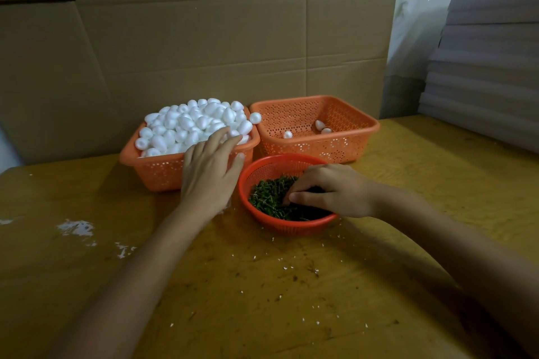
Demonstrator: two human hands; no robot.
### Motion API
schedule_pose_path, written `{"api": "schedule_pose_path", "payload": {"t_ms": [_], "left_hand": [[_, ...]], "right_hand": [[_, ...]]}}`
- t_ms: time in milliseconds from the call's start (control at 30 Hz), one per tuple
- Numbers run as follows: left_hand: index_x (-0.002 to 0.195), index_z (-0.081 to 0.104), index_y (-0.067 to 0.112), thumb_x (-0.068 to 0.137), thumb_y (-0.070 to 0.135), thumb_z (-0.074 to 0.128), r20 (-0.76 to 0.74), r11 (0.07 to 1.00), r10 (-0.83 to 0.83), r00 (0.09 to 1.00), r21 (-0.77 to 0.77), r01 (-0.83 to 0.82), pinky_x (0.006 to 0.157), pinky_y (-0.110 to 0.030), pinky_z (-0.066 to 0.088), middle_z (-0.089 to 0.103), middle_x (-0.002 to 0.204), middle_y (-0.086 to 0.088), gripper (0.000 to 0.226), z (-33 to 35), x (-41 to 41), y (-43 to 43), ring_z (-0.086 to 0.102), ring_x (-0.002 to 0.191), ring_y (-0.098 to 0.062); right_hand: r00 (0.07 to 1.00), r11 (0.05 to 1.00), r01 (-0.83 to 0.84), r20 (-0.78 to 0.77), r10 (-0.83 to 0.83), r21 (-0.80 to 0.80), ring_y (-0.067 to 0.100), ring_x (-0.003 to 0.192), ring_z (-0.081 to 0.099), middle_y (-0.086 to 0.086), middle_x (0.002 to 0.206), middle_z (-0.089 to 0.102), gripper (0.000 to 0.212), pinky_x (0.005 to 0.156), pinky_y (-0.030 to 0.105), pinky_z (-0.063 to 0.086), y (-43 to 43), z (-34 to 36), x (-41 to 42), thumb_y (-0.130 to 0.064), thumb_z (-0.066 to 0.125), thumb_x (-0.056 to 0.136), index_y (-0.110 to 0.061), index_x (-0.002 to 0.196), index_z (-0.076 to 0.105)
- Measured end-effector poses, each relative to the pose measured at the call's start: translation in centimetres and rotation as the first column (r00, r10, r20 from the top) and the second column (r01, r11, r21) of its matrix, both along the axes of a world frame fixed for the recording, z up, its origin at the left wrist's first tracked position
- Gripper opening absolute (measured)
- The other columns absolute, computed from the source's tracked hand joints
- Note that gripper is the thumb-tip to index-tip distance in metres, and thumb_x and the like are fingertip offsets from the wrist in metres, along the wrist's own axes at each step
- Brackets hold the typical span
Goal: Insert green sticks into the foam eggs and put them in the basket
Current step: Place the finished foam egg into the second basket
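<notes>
Foam eggs [186, 122] lie just under L hand [208, 175], fingers [217, 137] spread straight. Sticks [264, 194] sit beneath R hand [332, 191], fingers curled into them; grip unclear.

Foam eggs [189, 122] heap the left basket [157, 170]; green sticks [264, 195] fill a round basket [288, 226].

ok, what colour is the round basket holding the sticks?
Red, finely meshed plastic: the round basket shows best in the head view.

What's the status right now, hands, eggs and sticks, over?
Left hand open, reaching onto foam eggs in left basket. Right hand down in green sticks, grip unclear. Three eggs in right basket. Nothing blocking.
</notes>
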State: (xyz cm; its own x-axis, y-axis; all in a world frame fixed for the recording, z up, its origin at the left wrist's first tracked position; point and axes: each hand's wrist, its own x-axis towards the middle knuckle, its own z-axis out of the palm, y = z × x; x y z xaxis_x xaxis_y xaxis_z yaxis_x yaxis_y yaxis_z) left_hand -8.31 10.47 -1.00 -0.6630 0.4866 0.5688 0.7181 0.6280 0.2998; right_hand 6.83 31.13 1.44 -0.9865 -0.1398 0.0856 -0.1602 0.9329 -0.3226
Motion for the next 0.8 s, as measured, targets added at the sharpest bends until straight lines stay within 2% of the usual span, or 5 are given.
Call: {"api": "schedule_pose_path", "payload": {"t_ms": [200, 300, 433, 633, 800], "left_hand": [[0.147, 0.057, 0.013, 0.107, 0.016, 0.058, 0.017, 0.937, -0.108, 0.994, 0.334, 0.097, 0.117, -0.035, 0.040, 0.033, 0.167, 0.004, 0.040, 0.6, 0.1, -0.3, 0.036, 0.145, -0.005], [0.140, 0.063, 0.011, 0.101, 0.006, 0.066, -0.097, 0.871, -0.105, 0.990, 0.471, 0.138, 0.110, -0.043, 0.052, 0.042, 0.160, 0.000, 0.040, 1.0, 0.1, -0.8, 0.049, 0.144, -0.019], [0.126, 0.074, 0.007, 0.093, 0.002, 0.076, -0.177, 0.766, -0.066, 0.982, 0.622, 0.163, 0.098, -0.036, 0.059, 0.062, 0.142, -0.004, 0.033, 1.3, 0.3, -1.3, 0.065, 0.124, -0.019], [0.092, 0.077, 0.016, 0.086, 0.006, 0.085, 0.003, 0.627, -0.185, 0.983, 0.771, 0.116, 0.078, -0.024, 0.062, 0.078, 0.105, 0.002, 0.014, 1.7, 2.1, -0.5, 0.076, 0.088, -0.006], [0.109, 0.062, 0.011, 0.085, 0.003, 0.085, 0.248, 0.524, -0.540, 0.804, 0.847, 0.091, 0.073, -0.028, 0.063, 0.080, 0.103, -0.004, 0.035, 1.7, 4.0, 0.6, 0.080, 0.088, -0.024]], "right_hand": [[1.000, 1.000, -0.006, -0.001, 0.006, 0.000, 0.006, 0.106, 0.063, -0.016, 0.114, 0.071, 0.027, 0.095, 0.046, 0.050, 0.0, 0.0, 0.0, -0.041, 0.053, 0.106, -0.037, 0.119, 0.076], [1.000, 1.000, -0.010, 0.014, 0.011, -0.005, -0.001, 0.112, 0.059, -0.027, 0.117, 0.064, 0.024, 0.101, 0.041, 0.048, 0.2, 0.0, 0.0, -0.035, 0.056, 0.105, -0.040, 0.120, 0.074], [1.000, 0.995, -0.025, -0.007, 0.025, -0.098, 0.001, 0.114, 0.062, -0.022, 0.120, 0.070, 0.025, 0.104, 0.041, 0.049, 0.6, -0.1, -0.3, -0.019, 0.066, 0.099, -0.037, 0.113, 0.077], [0.995, 0.973, -0.056, -0.089, 0.036, -0.223, -0.003, 0.105, 0.068, -0.019, 0.108, 0.076, 0.018, 0.101, 0.034, 0.054, 1.1, -0.4, -0.6, -0.015, 0.077, 0.093, -0.029, 0.105, 0.081], [0.996, 0.968, -0.051, -0.088, 0.030, -0.245, -0.001, 0.100, 0.071, -0.015, 0.104, 0.077, 0.015, 0.098, 0.037, 0.056, 1.1, -0.6, -0.7, -0.015, 0.079, 0.091, -0.025, 0.102, 0.081]]}}
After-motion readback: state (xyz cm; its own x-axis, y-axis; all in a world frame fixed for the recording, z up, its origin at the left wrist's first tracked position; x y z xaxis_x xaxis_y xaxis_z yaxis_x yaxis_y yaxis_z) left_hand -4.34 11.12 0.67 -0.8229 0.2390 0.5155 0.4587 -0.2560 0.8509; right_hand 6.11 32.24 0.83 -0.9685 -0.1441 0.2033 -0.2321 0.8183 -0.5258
